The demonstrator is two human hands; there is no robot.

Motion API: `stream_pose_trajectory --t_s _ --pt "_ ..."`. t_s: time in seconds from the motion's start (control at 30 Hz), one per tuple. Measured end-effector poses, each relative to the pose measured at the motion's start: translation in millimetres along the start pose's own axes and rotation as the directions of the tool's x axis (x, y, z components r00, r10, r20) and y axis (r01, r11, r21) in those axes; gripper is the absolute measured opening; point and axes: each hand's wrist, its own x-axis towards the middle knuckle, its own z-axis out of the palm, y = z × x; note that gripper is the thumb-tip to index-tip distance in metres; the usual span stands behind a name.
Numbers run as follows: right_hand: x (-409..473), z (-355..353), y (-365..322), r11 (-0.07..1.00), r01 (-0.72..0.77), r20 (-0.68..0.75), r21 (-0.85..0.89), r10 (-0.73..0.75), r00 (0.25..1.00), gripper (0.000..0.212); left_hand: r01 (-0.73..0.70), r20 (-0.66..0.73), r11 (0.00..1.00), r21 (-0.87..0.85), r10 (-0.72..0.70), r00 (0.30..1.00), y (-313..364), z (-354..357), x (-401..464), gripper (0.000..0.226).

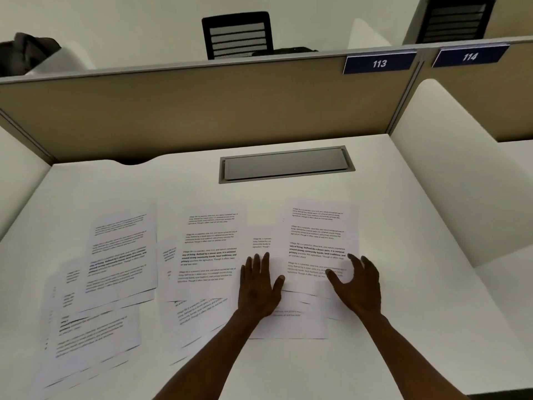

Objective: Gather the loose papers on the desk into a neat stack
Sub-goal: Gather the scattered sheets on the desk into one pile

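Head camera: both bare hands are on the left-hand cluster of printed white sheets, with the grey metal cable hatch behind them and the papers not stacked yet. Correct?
Not quite. The head view shows the left hand and right hand on the right-hand cluster of printed white sheets, not the left-hand cluster. The grey metal cable hatch is indeed behind them, and the papers are not stacked yet.

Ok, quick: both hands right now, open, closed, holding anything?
Left hand: open, flat on the right-hand papers, gripping nothing.
Right hand: open, fingers spread and curled over the same papers, gripping nothing.
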Motion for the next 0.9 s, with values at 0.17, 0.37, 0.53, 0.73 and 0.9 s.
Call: stream_pose_trajectory --t_s 0.17,0.37,0.53,0.73,0.9 --pt "1.5 14.3 -10.1 0.971 0.018 0.102 -0.240 0.007 0.995 0.098 -0.025 0.024 1.000 -0.007 0.025 0.999 6.7 1.7 0.3 0.077" --pt "-12.9 16.3 0.6 0.964 0.143 0.202 -0.224 -0.097 0.975 0.100 -0.026 0.038 0.997 -0.074 0.029 0.999 13.1 1.9 2.5 0.078" --pt "-30.8 13.8 6.4 0.987 0.123 0.172 -0.105 -0.104 0.980 0.098 0.026 -0.079 0.986 -0.163 -0.040 0.996 23.3 6.8 -5.1 0.081" --pt "-52.0 21.9 0.1 0.984 0.080 0.139 -0.160 -0.058 0.989 0.101 0.119 -0.004 0.992 -0.029 -0.120 0.993 30.6 12.8 -10.9 0.087" --pt "-68.9 26.3 -2.8 0.984 0.089 0.153 -0.154 -0.066 0.986 0.097 0.131 0.011 0.991 0.037 -0.131 0.991 36.1 12.8 -12.1 0.091"
